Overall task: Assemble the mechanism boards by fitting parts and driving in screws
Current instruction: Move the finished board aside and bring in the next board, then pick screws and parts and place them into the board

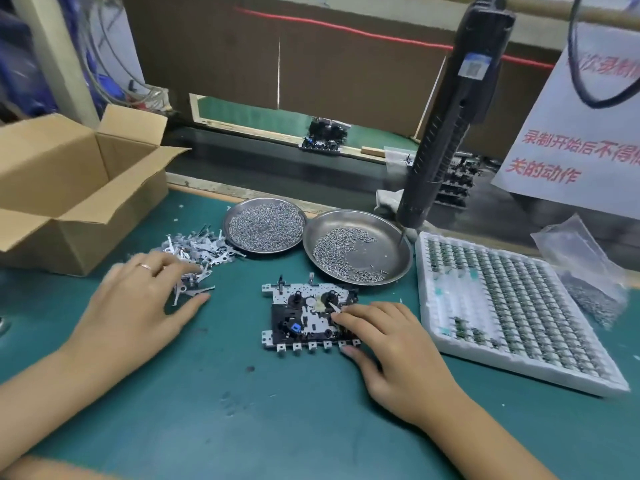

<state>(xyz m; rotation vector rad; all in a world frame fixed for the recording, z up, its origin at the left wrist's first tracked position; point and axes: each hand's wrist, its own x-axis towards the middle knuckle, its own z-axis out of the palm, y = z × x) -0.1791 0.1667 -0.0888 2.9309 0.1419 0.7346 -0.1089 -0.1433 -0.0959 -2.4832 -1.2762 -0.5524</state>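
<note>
A mechanism board (298,318) of white metal and black plastic, with a small blue part, lies flat on the green mat. My right hand (384,344) rests on its right side, fingertips pressing a small white lever onto the board and thumb at its front edge. My left hand (138,306) reaches into a loose pile of small metal levers (201,251); its blurred fingertips touch the pile's near edge. Whether they pinch a lever I cannot tell. An electric screwdriver (446,133) hangs above the right dish.
Two steel dishes of screws (265,225) (356,251) stand behind the board. A white foam tray (512,306) of small parts sits to the right, with a plastic bag (585,268) beyond it. An open cardboard box (69,188) stands at the left. A conveyor runs behind.
</note>
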